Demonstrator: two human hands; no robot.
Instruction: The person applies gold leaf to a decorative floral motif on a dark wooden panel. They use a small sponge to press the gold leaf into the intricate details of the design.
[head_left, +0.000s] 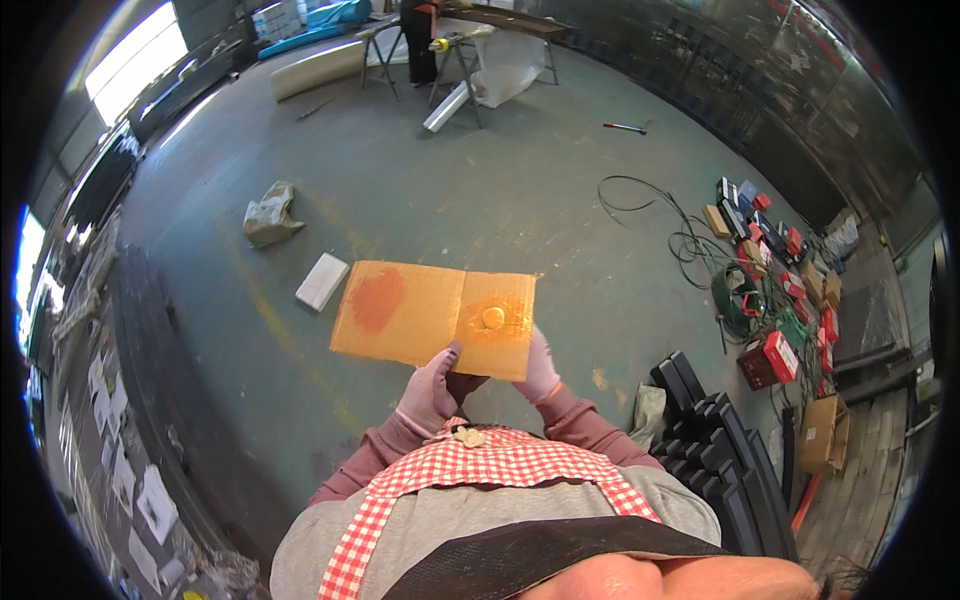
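A flat piece of brown cardboard (428,310) with a crease down its middle is held up in front of my body. Its left half carries a reddish-orange stain, and its right half has a small round orange disc (493,318) ringed by orange smears. My left hand (430,386), in a pale glove, grips the near edge with the thumb on top. My right hand (540,370), also gloved, holds the right edge; its fingers are hidden behind the cardboard. A white block-shaped box (322,282) lies on the floor past the cardboard's left edge.
A crumpled pale bag (271,214) lies on the green floor (420,190). Red boxes (768,360), cables (690,243) and small cartons clutter the right side. Black metal profiles (715,440) are stacked at my near right. Far off, a person (420,45) stands beside trestles.
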